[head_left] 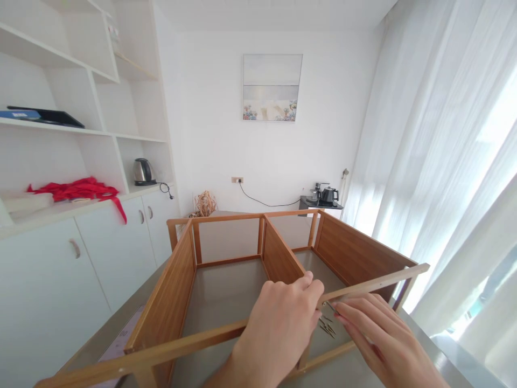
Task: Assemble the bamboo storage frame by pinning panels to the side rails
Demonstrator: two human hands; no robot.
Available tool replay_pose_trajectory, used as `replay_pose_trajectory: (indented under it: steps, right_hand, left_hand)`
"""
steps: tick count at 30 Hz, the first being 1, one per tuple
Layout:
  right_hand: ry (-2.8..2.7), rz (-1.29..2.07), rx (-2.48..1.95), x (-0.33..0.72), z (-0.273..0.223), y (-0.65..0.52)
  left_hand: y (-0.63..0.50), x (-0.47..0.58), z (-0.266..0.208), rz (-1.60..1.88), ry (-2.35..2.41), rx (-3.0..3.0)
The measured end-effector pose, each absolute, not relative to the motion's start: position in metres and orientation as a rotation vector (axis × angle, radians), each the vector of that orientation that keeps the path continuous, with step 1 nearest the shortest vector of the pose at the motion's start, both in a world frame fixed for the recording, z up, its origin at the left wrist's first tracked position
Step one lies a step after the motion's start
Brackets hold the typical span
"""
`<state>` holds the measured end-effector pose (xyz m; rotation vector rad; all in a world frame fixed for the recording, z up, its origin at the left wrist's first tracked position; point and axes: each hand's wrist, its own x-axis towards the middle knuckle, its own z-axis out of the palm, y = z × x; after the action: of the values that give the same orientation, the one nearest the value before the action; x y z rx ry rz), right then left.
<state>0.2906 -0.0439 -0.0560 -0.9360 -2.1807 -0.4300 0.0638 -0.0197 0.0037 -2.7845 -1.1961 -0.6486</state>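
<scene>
A brown wooden shelf frame (226, 216) lies on the grey table, with upright panels dividing it. My left hand (278, 318) is closed around the near rail (194, 343) where it meets the middle panel (280, 245). Just right of it, my right hand (375, 334) pinches a thin metal screw (330, 307) between thumb and fingertips. The screw's tip is close to a small hole in the rail; whether it has entered I cannot tell. Several loose screws (327, 327) lie below on the tabletop, between my two hands.
The grey table (226, 285) shows through the frame. A purple printed sheet (121, 337) lies under its left end. White cabinets (109, 231) with an electric kettle (142, 171) and red cloth (81, 189) stand left. White curtains (436, 134) hang right.
</scene>
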Motion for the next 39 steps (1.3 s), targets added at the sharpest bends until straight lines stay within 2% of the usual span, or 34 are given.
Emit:
replay_pose_trajectory:
  steps: [5,23,39]
  right_hand:
    - [-2.204,-0.44,-0.957,0.293,-0.042,-0.047]
    - [-2.192,-0.158,-0.97,0.29,-0.045,-0.045]
    - [-2.265,-0.14,-1.019,0.29,-0.035,-0.049]
  left_hand:
    - [-0.021,0.065,0.003,-0.624,-1.265,-2.796]
    - [-0.019,0.064,0.0,-0.535,-1.25,-2.752]
    - [-0.017,0.062,-0.004,-0.548,-1.252,-2.723]
